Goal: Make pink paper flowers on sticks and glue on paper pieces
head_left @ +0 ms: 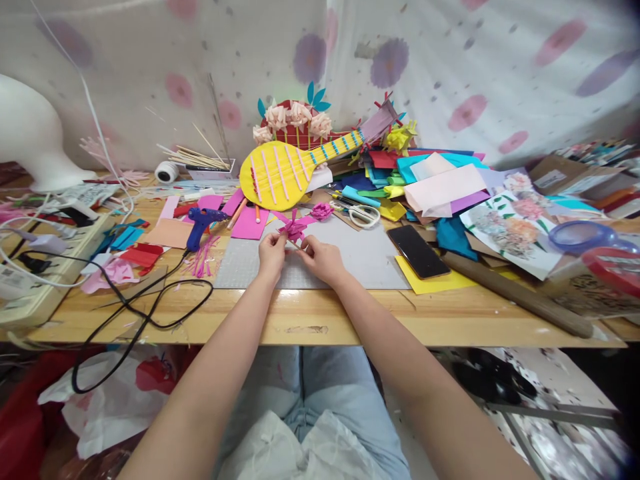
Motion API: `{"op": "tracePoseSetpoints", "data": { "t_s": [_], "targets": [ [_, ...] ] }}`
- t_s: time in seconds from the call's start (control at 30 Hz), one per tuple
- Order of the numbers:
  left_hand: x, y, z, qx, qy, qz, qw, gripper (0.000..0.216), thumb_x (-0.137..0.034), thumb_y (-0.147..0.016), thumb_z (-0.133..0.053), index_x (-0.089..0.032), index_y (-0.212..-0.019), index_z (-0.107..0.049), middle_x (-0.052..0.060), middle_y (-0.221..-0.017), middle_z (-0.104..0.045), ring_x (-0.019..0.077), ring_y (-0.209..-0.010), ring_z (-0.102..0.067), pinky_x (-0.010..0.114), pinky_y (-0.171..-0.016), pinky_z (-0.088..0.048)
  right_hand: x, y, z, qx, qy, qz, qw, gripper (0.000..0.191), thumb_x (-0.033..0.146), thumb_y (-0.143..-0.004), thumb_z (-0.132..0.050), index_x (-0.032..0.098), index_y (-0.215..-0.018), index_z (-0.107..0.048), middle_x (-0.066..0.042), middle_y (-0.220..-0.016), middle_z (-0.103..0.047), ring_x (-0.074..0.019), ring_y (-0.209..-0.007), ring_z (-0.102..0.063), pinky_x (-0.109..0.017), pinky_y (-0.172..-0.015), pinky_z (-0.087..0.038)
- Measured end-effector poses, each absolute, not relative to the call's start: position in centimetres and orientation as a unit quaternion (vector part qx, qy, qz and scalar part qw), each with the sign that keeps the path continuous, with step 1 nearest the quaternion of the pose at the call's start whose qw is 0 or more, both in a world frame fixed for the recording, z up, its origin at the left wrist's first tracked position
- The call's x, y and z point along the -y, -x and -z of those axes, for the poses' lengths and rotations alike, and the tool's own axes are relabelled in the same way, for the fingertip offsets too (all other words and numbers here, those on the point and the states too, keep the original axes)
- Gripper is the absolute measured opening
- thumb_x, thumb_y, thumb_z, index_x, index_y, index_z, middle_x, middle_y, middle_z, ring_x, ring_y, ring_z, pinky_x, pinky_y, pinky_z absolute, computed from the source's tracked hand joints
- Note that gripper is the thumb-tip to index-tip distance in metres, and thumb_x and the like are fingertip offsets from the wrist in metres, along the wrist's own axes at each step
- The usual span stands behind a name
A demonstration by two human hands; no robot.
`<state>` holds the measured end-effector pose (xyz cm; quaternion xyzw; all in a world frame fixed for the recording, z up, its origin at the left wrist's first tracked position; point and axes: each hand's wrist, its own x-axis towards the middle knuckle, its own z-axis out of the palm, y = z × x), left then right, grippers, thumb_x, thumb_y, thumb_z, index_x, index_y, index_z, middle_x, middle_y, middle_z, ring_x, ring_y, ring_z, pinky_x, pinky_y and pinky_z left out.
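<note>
A magenta paper flower (295, 228) with strip-like petals is held up over the grey cutting mat (360, 260). My left hand (273, 256) is closed, its thumb and fingers pinching the flower low on its left side. From the right, my right hand (323, 259) is closed in a pinch at the flower's base; a thin strip or stem seems to run between the two hands, too small to make out clearly. Just behind the flower lies a rolled magenta paper rose (321, 211). White-handled scissors (364, 215) rest at the mat's back edge.
A blue glue gun (203, 225) with a looping black cord lies left of the mat. A yellow paper guitar (280, 175) leans at the back. On the right are a phone (418, 251), a wooden stick (515, 293) and piled coloured paper (445, 187). A power strip (45, 287) sits far left.
</note>
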<state>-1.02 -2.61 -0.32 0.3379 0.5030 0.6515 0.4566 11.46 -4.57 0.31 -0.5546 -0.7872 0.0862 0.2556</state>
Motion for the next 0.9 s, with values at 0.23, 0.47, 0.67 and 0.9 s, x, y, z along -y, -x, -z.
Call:
{"op": "tracePoseSetpoints", "data": {
  "t_s": [0.23,0.47,0.67,0.9],
  "targets": [
    [2.0,1.4,0.4,-0.482,-0.333,-0.646,0.489,0.031,-0.036,-0.062,-0.067,-0.016,-0.057,-0.044,-0.005,-0.056,-0.041,0.0056,-0.053,-0.043,0.018,-0.049,-0.042,4.6,-11.1,-0.5,0.801,0.547,-0.064,0.234,0.026,0.04,-0.088,-0.04,0.022,-0.096,-0.057,0.0,-0.079,-0.068,-0.0139,-0.07,-0.061,-0.023,-0.06,-0.032],
    [1.8,1.7,0.8,-0.462,-0.339,-0.657,0.49,0.03,-0.037,-0.062,-0.067,-0.017,-0.057,-0.046,-0.005,-0.056,-0.042,0.006,-0.052,-0.042,0.018,-0.048,-0.041,4.9,-10.9,-0.7,0.798,0.551,-0.068,0.234,0.03,0.043,-0.088,-0.038,0.023,-0.097,-0.059,-0.001,-0.08,-0.069,-0.0141,-0.074,-0.062,-0.023,-0.063,-0.033],
    [2.2,1.4,0.2,-0.483,-0.349,-0.62,0.511,0.031,-0.038,-0.057,-0.071,-0.015,-0.055,-0.051,-0.004,-0.053,-0.048,0.0057,-0.05,-0.044,0.018,-0.048,-0.04,4.4,-10.7,-1.0,0.718,0.617,-0.138,0.291,0.041,0.059,-0.079,-0.044,0.024,-0.085,-0.064,0.0,-0.075,-0.068,-0.0136,-0.071,-0.061,-0.022,-0.06,-0.035],
    [2.6,1.2,-0.5,-0.491,-0.371,-0.584,0.53,0.028,-0.036,-0.053,-0.073,-0.013,-0.057,-0.056,-0.002,-0.053,-0.051,0.0069,-0.05,-0.045,0.02,-0.046,-0.041,3.0,-11.4,-0.3,0.672,0.61,-0.232,0.351,0.047,0.056,-0.083,-0.036,0.021,-0.074,-0.065,0.0,-0.062,-0.064,-0.0119,-0.06,-0.057,-0.021,-0.056,-0.035]
  ]
}}
